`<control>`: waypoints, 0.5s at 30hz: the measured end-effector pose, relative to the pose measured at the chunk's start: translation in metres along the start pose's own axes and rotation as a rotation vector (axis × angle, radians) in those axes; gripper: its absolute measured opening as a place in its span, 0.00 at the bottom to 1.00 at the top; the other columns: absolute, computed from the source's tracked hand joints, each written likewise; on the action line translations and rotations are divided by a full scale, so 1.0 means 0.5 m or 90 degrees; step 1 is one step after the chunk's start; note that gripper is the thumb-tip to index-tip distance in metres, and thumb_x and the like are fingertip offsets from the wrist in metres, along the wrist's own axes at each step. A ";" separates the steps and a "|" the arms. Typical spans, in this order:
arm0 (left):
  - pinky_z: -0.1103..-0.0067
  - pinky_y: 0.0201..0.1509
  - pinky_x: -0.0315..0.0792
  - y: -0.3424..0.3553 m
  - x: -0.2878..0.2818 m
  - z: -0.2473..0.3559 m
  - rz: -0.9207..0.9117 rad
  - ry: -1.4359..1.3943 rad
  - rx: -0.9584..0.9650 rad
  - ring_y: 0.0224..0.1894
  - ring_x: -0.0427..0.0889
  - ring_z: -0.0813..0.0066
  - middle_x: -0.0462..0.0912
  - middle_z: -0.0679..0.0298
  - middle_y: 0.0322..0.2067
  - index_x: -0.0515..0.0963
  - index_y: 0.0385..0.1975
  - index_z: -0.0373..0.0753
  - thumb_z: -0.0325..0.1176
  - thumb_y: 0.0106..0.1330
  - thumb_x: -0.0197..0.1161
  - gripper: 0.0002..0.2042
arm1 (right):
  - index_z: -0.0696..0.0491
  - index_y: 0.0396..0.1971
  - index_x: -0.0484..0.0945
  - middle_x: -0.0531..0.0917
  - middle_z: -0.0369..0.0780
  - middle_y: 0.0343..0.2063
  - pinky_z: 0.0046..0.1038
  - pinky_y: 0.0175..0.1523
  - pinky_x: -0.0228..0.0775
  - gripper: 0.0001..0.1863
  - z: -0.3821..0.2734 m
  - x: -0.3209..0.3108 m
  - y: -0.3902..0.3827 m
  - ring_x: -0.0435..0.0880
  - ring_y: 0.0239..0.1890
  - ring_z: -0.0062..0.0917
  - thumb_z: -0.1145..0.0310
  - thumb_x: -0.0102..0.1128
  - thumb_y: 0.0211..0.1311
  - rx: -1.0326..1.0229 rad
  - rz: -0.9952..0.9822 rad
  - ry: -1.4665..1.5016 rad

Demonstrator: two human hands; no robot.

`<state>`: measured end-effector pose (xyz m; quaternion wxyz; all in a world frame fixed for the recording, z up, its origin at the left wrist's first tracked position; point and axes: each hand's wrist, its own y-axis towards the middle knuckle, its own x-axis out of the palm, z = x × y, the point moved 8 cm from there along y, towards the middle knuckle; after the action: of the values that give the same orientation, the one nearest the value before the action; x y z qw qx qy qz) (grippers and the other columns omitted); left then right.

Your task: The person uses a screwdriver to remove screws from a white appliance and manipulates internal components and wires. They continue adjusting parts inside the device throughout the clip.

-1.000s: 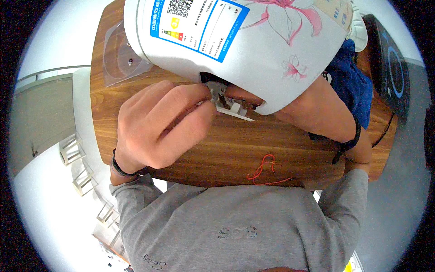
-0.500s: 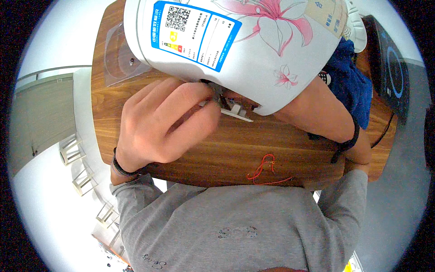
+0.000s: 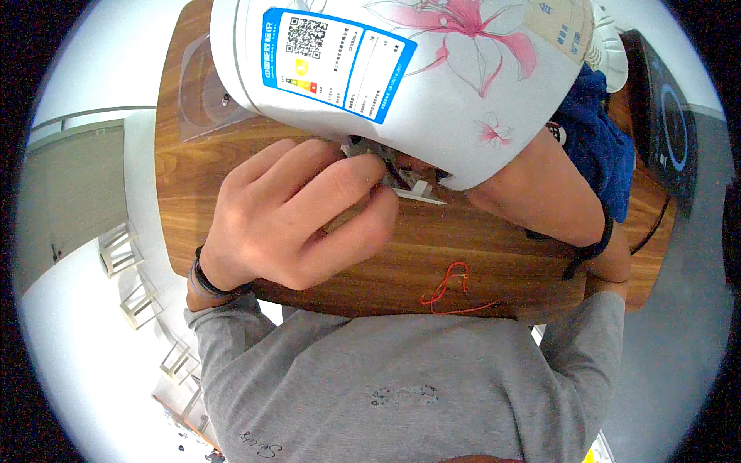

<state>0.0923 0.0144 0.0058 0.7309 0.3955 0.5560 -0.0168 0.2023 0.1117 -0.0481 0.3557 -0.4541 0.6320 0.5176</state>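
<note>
A white rice cooker [image 3: 463,100] with a pink flower print and a blue-edged label lies tipped over on the table. My left hand [image 3: 301,212] is closed at an opening in its near edge, its thumb and fingertips curled together. What they pinch is hidden behind the knuckles. Dark wires [image 3: 397,174] show in the opening, and a white plastic piece [image 3: 421,193] sticks out below it. My right forearm [image 3: 540,185] reaches in from the right against the cooker. The right hand is mostly hidden behind the housing, with a bit of skin showing in the opening.
Loose red wires [image 3: 448,289] lie on the wooden table [image 3: 355,266] near its front edge. At the far left is a clear plastic sheet [image 3: 204,100] or lid. Blue cloth [image 3: 598,139] and a black induction cooktop [image 3: 660,116] sit at the right.
My left hand has shifted slightly to the right along the opening. The white plastic piece has moved a little to the right, and the cooker has turned or shifted very slightly.
</note>
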 end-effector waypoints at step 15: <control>0.79 0.21 0.70 -0.018 0.020 -0.032 -0.135 0.013 -0.099 0.23 0.74 0.76 0.73 0.68 0.27 0.75 0.31 0.43 0.29 0.46 0.66 0.11 | 0.45 0.48 0.81 0.82 0.42 0.44 0.41 0.53 0.72 0.16 0.022 0.058 0.010 0.81 0.48 0.41 0.65 0.64 0.58 0.077 -0.166 0.023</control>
<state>0.0794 0.0219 -0.0087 0.7476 0.2769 0.6018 -0.0467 0.1878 0.1168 -0.0755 0.4354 -0.5192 0.6039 0.4198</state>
